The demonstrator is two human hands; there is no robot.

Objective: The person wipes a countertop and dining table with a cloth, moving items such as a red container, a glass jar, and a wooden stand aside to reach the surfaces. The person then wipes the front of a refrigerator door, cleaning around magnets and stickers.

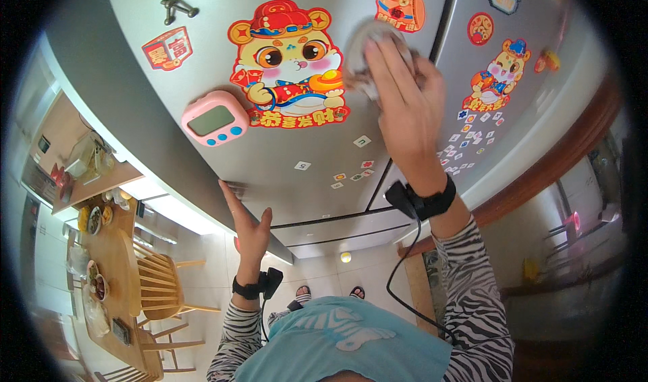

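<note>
My right hand (407, 96) presses a crumpled, greyish-white cloth (357, 63) flat against the silver refrigerator door (283, 154). The cloth is motion-blurred and partly hidden under my fingers. Just left of it is a large cartoon sticker (291, 68) with a red hat; an orange pouch-shaped sticker (402, 7) is right above. My left hand (250, 230) rests at the door's left side edge, thumb spread from the fingers, holding nothing. A pink digital timer (215, 118) sits on the door above that hand. Small letter and flower stickers (362, 141) dot the lower door.
The second door (455, 88) at right carries more stickers. A black cable (392, 280) hangs from my right wrist strap. At left stand a wooden table (119, 250) with dishes and a wooden chair (159, 285). A yellow ball-like object (346, 257) is low by the refrigerator.
</note>
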